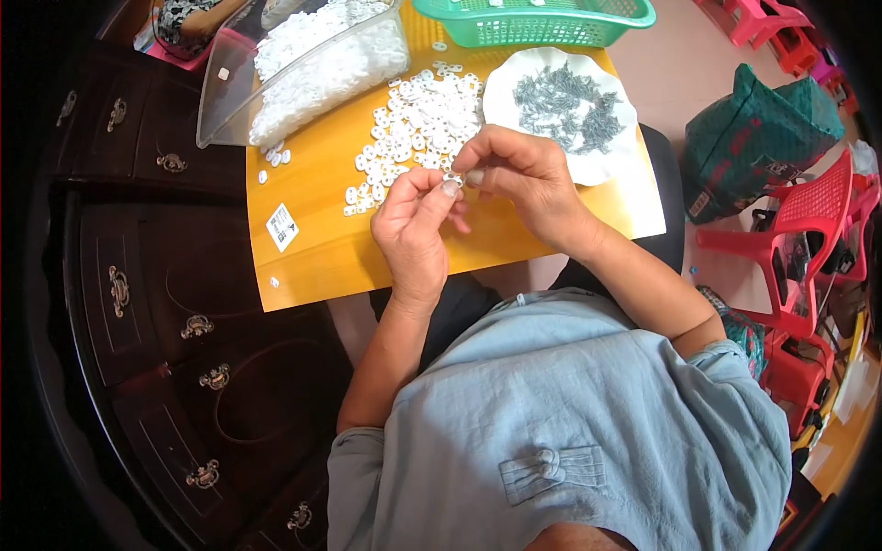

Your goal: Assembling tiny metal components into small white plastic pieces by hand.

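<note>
Handling one small white piece (452, 180), raised over the yellow table (331, 253) near the centre of the frame. Pinched between thumb and fingers of the left hand (411, 230); met from the right by the bent fingers of the right hand (537, 179), with fingertips touching or just beside. Cannot tell whether gripping the same piece there or something thinner. Judging by the pose, at a fine fitting or adjusting step. Probably calling for a firm left pinch and small, precise right fingertip movement.

By count: one white plate (602, 168) right of upper centre, bearing slender dark pieces (599, 124) too many to count; one heap of white pieces (432, 119) at upper centre, equally uncountable; one clear bin (230, 101) at upper left, piled with more; one green basket (537, 35) along the top edge; one printed label (282, 228) left of centre; one lone white piece (275, 282) below it.
</note>
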`<state>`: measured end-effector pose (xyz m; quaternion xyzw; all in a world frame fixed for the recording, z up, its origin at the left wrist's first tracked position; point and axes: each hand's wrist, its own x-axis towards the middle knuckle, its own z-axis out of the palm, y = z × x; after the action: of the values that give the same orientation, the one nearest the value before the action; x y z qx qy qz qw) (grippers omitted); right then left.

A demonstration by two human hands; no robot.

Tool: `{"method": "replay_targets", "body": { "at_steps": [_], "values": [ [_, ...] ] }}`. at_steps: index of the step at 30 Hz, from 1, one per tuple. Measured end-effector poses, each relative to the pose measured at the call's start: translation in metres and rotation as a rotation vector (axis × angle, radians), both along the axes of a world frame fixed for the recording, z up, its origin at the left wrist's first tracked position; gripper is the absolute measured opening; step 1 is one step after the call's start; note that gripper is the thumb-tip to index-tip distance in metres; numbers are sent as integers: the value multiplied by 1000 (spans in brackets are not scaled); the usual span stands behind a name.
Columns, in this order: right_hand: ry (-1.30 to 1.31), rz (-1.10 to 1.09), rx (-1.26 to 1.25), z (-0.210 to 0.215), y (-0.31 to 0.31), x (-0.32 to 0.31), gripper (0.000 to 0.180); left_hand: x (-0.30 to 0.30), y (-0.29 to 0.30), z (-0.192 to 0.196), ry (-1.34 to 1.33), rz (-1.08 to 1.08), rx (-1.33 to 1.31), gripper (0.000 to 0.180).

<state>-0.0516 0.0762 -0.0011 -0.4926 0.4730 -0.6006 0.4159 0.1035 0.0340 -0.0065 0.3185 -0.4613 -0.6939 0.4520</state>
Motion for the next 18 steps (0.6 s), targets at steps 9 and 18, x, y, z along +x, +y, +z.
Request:
{"method": "replay_targets", "body": {
  "at_steps": [9, 18],
  "values": [
    [-64, -87, -63, -4, -1, 1, 9, -3, 3, 0, -10, 8, 31, 6],
    [21, -96, -84, -7, 1, 4, 9, -5, 5, -1, 9, 34, 40, 6]
  ]
}}
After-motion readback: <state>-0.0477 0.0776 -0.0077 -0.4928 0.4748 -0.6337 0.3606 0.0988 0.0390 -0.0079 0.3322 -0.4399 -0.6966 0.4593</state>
